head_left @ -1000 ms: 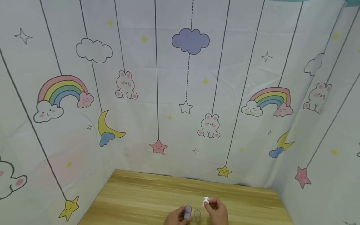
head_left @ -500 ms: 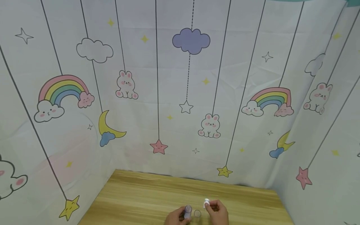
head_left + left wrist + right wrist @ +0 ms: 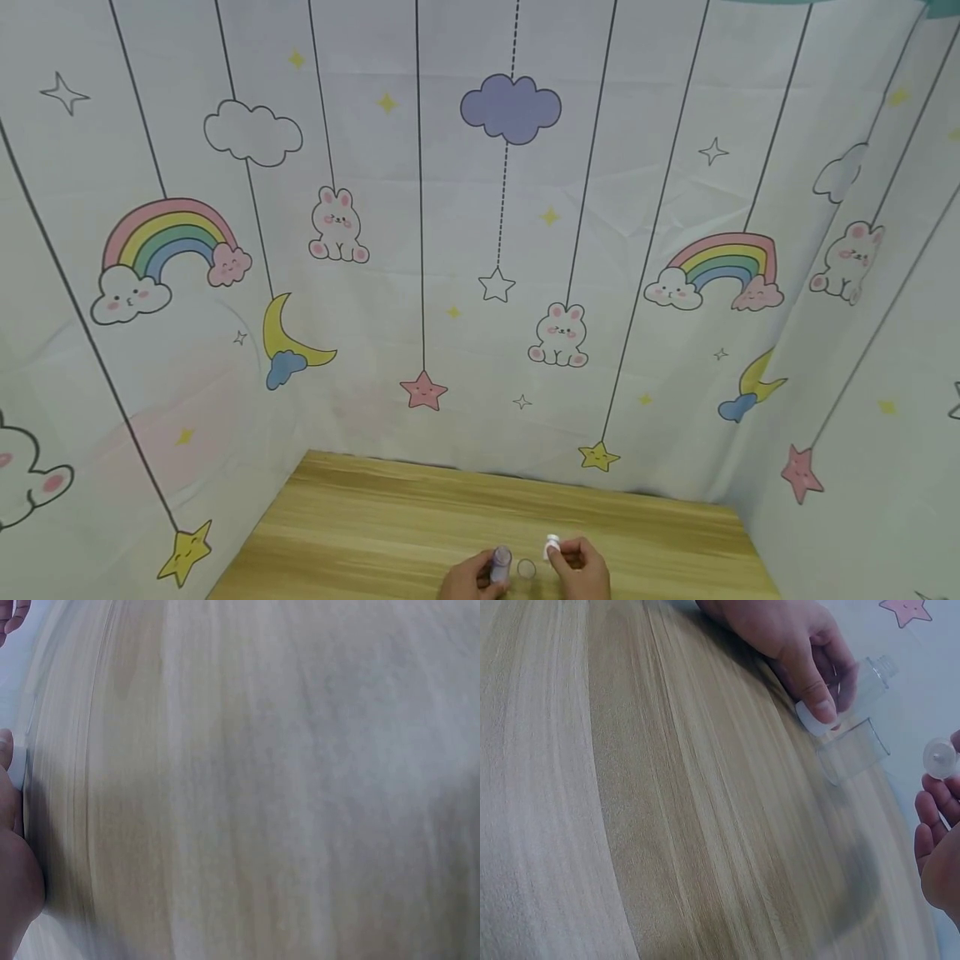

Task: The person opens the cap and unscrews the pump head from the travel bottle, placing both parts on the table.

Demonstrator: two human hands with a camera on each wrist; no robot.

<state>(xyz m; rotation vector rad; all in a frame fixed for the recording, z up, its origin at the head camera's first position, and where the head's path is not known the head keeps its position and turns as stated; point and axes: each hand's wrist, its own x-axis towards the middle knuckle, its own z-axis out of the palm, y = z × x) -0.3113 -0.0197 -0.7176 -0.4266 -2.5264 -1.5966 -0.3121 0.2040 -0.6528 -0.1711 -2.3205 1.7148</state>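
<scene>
My left hand [image 3: 467, 578] grips a small clear bottle [image 3: 500, 570] upright, its thumb against the white base [image 3: 814, 720] seen in the right wrist view. The bottle's bare clear neck [image 3: 886, 666] points up. My right hand [image 3: 583, 568] pinches a small white bottle top [image 3: 552, 547] between thumb and fingers, apart from the bottle. From below, that top shows a round rim with a nub in its middle. Between the hands, a clear open cylinder cover [image 3: 853, 751] stands on the table. Only part of the left hand [image 3: 15, 862] shows in the left wrist view.
The wood-grain table [image 3: 375, 517] meets a white curtain [image 3: 480, 350] printed with rainbows, rabbits and stars at the back. More of the curtain closes off both sides.
My right hand has come down slightly toward the near edge with the white bottle top. The left hand, the bottle and the clear cover stay in place.
</scene>
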